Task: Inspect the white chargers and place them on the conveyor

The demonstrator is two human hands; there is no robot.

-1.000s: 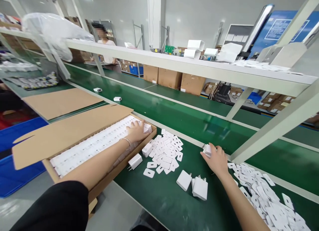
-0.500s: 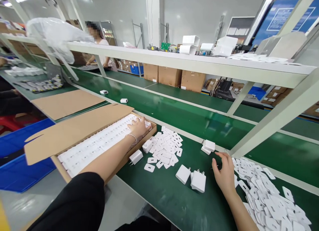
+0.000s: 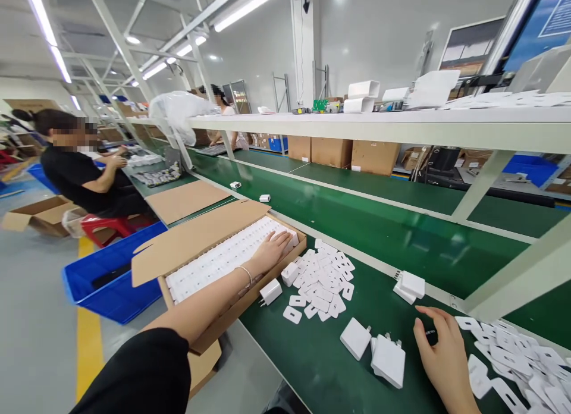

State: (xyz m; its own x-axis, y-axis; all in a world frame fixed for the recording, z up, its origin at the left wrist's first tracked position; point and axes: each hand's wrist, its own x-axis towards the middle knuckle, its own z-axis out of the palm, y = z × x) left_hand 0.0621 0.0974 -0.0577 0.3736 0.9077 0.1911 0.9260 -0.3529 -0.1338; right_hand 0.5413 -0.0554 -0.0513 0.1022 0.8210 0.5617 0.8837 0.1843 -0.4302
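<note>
My left hand (image 3: 270,251) lies flat with fingers stretched out over rows of white chargers (image 3: 200,275) packed in an open cardboard box (image 3: 241,304). My right hand (image 3: 444,351) hovers at the right, thumb and fingers apart. A small black thing with pale lettering (image 3: 430,336) shows between them; whether the hand touches it I cannot tell. Just beyond that hand sit two stacked white chargers (image 3: 411,285). To its left lie more white plug chargers (image 3: 389,360). Loose white face plates (image 3: 323,277) are heaped beside the box, and a second heap of plates (image 3: 530,360) lies at the right.
A green conveyor belt (image 3: 357,223) runs behind the bench, carrying a charger (image 3: 264,198). Above it stretches a white shelf (image 3: 379,125). Blue bins (image 3: 111,289) stand on the floor at the left. A co-worker (image 3: 84,170) sits at the far left.
The camera view has swung left and up, bringing the seated co-worker into sight. My left hand's fingers have straightened over the chargers. My right hand stays near the stacked chargers.
</note>
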